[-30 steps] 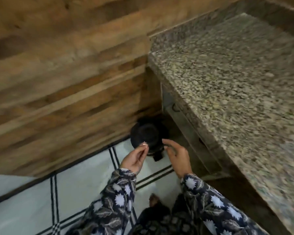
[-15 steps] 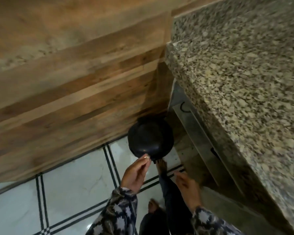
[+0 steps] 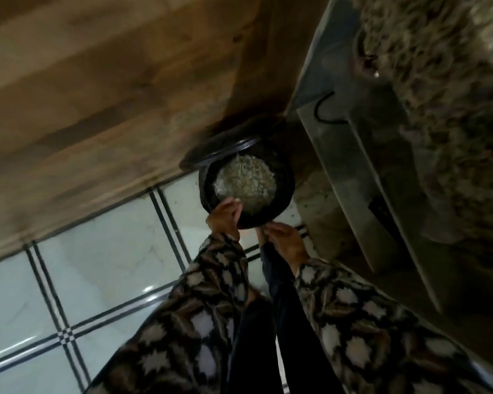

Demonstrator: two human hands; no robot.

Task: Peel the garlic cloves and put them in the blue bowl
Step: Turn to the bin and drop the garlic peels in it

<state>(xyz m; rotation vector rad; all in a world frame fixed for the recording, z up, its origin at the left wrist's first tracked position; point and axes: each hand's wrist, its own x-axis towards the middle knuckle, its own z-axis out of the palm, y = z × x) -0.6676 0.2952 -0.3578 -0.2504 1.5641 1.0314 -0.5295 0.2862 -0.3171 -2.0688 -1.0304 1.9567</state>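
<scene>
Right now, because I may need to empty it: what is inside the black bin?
A heap of pale, flaky scraps fills the bin, seemingly in a clear liner. The left hand covers the near edge; anything beneath the heap is hidden.

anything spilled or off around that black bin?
Nothing clearly spilled. The black bin stands open, lid tipped back against the wood panel, pale scraps inside. A few dark specks lie on the floor right of it; too blurred to identify.
</scene>
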